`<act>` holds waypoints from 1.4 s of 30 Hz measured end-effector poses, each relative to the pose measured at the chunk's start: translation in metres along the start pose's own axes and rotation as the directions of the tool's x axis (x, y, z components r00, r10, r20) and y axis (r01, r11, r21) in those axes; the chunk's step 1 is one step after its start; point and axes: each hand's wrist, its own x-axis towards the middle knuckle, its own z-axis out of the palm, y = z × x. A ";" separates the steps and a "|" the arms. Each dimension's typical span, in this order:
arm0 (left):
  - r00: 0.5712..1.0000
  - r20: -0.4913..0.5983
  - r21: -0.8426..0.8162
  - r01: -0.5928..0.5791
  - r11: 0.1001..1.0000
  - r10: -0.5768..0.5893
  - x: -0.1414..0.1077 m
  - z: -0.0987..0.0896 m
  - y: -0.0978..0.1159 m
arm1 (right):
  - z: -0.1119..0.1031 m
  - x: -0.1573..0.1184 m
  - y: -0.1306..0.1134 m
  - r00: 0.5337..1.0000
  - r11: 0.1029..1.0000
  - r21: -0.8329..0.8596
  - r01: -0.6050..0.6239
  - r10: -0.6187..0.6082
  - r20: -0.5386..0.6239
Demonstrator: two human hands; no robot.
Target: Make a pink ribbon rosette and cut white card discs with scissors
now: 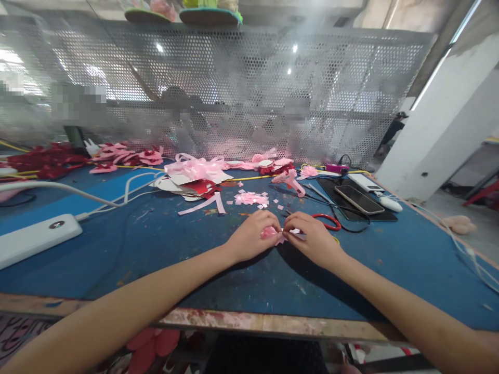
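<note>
My left hand (255, 235) and my right hand (310, 236) meet fingertip to fingertip just above the blue tabletop. Both are closed in a pinch on a small pink ribbon piece (268, 232), which my fingers partly cover. Right by my right hand lie scissors with red handles (329, 222), their blades mostly hidden behind that hand. Beyond my left hand is a small heap of cut pink squares (251, 198). Strips of pale pink ribbon (202, 203) lie to the left of the heap. A pink glue gun (290, 182) rests farther back.
A pile of pink ribbon (197, 167) sits on card sheets at the back. At right are a phone (358, 199) and a white mouse-like device (391, 203). A white power strip (39, 238) with cables lies left. A perforated metal screen (234, 93) borders the table.
</note>
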 end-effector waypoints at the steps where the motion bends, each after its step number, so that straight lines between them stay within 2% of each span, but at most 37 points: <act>1: 1.000 0.003 -0.001 0.001 1.000 -0.001 0.000 0.000 0.000 | 0.000 0.000 0.000 1.000 1.000 -0.001 0.001 -0.001 0.000; 8: 1.000 0.018 0.035 0.016 0.999 -0.017 0.000 -0.001 0.000 | 0.000 0.000 0.003 1.000 1.000 -0.022 0.012 -0.012 0.005; 11: 0.993 -0.025 0.111 0.120 0.986 -0.118 0.000 0.002 -0.005 | -0.005 0.003 0.011 0.999 1.000 -0.025 -0.003 0.002 -0.051; 14: 0.956 -0.033 0.212 0.290 0.933 -0.290 0.000 0.005 -0.014 | -0.012 0.005 0.021 0.984 0.991 0.015 -0.129 0.130 -0.125; 16: 0.939 -0.007 0.243 0.335 0.910 -0.344 0.000 0.005 -0.018 | -0.015 0.006 0.028 0.957 0.970 0.086 -0.229 0.240 -0.164; 19: 0.931 0.001 0.176 0.360 0.916 -0.366 0.000 0.003 -0.017 | -0.015 0.006 0.033 0.919 0.913 0.269 -0.307 0.358 -0.167; 23: 0.906 -0.026 -0.048 0.421 0.906 -0.422 0.001 -0.001 -0.009 | -0.013 0.007 0.030 0.885 0.816 0.467 -0.340 0.446 -0.135; 27: 0.921 -0.072 -0.207 0.361 0.909 -0.382 0.003 -0.003 -0.005 | -0.014 0.007 0.022 0.878 0.819 0.471 -0.326 0.447 -0.169; 32: 0.941 -0.015 -0.370 0.308 0.876 -0.337 0.004 -0.004 -0.002 | -0.015 0.006 0.013 0.899 0.877 0.389 -0.284 0.384 -0.210; 37: 0.947 -0.044 -0.415 0.272 0.868 -0.318 0.002 -0.003 0.004 | -0.012 0.005 0.004 0.916 0.893 0.353 -0.278 0.357 -0.183; 42: 0.971 -0.099 -0.395 0.163 0.904 -0.218 0.000 -0.002 0.007 | -0.008 0.004 -0.003 0.924 0.893 0.346 -0.288 0.354 -0.144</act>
